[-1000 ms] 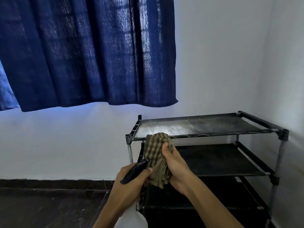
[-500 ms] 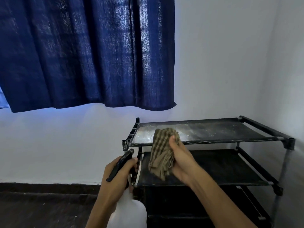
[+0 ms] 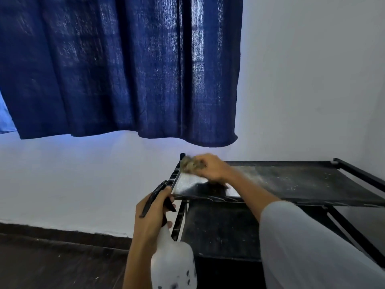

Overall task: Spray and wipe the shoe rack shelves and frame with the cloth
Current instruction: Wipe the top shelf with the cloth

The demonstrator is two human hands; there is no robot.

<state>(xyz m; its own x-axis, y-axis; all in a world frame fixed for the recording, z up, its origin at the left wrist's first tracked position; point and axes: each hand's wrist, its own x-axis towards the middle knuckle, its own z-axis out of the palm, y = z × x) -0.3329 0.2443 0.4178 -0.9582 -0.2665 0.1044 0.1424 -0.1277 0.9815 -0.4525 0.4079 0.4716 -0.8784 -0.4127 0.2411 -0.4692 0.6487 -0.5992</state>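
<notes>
Shoe rack (image 3: 291, 184), black with a metal frame, stands against a white wall (image 3: 302, 80) in the lower right of the view, in a corner of the room. Its top shelf (image 3: 302, 182) is dark and speckled with pale dust or droplets on the right, while the left end looks wet and reflective. A second shelf (image 3: 218, 230) shows below it.

The person's right hand (image 3: 210, 167) reaches across to the back left corner of the top shelf, pressing a bunched, checked cloth (image 3: 190, 164) onto the surface. The hand and cloth are blurred, and the fingers are curled down over the cloth, gripping it. A pale grey sleeve (image 3: 302, 247) covers the right upper arm in the near right foreground.

The left hand (image 3: 152, 222) is lower, just beside the rack's front left corner. Its fingers are wrapped around the neck of a white spray bottle (image 3: 173, 263) with a black trigger head (image 3: 155, 197). The bottle hangs upright below the hand, its body marked with a few dark specks. The black nozzle points up and away toward the shelf's left edge.

A dark blue curtain (image 3: 125, 69) hangs over the upper left of the scene, its hem ending above the rack. Dark floor (image 3: 52, 263) runs along the bottom left, meeting the wall at a dark skirting strip.
</notes>
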